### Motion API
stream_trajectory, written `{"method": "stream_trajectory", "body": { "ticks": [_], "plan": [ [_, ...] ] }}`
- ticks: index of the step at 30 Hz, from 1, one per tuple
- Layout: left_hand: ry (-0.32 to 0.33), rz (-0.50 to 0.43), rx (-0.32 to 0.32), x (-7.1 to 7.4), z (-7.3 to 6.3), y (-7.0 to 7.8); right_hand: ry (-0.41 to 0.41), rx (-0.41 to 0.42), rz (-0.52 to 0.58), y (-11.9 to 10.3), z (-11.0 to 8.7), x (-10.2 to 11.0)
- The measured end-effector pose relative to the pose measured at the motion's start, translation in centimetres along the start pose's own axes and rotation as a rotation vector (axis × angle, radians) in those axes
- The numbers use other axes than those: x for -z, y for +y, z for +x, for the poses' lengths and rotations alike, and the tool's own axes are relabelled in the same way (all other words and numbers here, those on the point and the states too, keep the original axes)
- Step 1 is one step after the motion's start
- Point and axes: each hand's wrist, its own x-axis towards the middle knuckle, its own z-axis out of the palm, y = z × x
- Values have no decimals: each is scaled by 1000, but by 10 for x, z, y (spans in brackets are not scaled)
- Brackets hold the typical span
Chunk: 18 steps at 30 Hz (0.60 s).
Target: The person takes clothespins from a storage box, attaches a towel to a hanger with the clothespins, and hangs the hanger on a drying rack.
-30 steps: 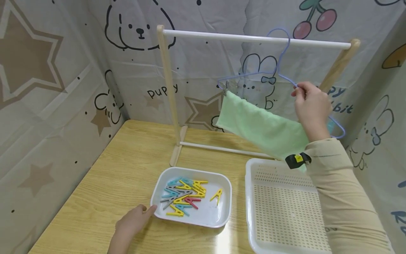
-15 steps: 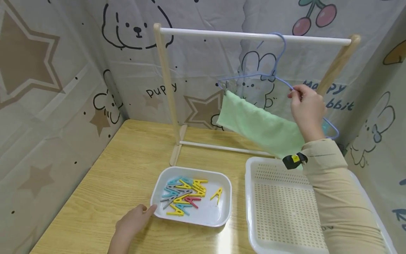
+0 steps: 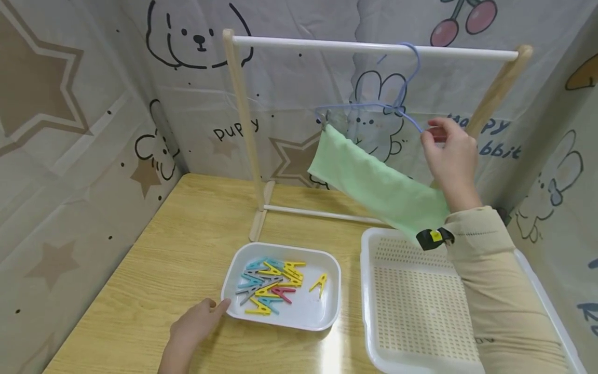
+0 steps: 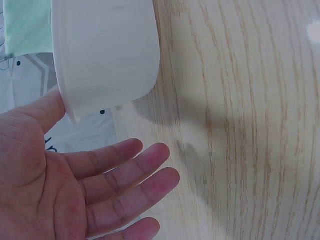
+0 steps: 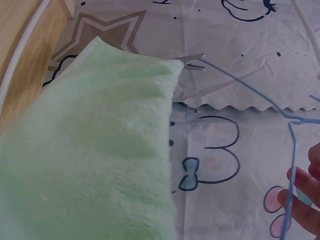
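A blue wire hanger [image 3: 359,105] has its hook over the white top bar of a drying rack [image 3: 317,44]. From the hanger hangs a pale green towel [image 3: 374,182], its far corner held by a silver clip [image 5: 194,61]. My right hand [image 3: 453,158] is at the hanger's near shoulder, fingers loosely bent and apart, fingertips by the wire; the towel's near corner is hidden behind it. My left hand [image 3: 196,324] touches the corner of a white tray [image 4: 107,55] with its thumb, the other fingers [image 4: 135,195] spread and relaxed below.
Several clothespins [image 3: 268,283] in yellow, blue, grey and red lie in the tray. A white perforated basket [image 3: 367,306] stands right of it, under my right forearm. The rack's wooden foot [image 3: 257,226] rests on the table behind the tray; patterned cloth [image 3: 93,182] encloses the table.
The hanger's hook has settled on the bar, and the hanger and towel have swung slightly left. My right hand's fingers have loosened from the wire. My left hand has stayed at the tray.
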Motion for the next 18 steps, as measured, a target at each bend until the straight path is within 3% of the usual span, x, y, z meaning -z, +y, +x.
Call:
{"method": "stream_trajectory", "body": {
  "ticks": [11, 18],
  "plan": [
    [-3, 29, -3, 5, -2, 3, 134, 127, -6, -27, -20, 29],
    [27, 170, -1, 21, 0, 10, 180, 282, -12, -32, -47, 36]
  ]
}}
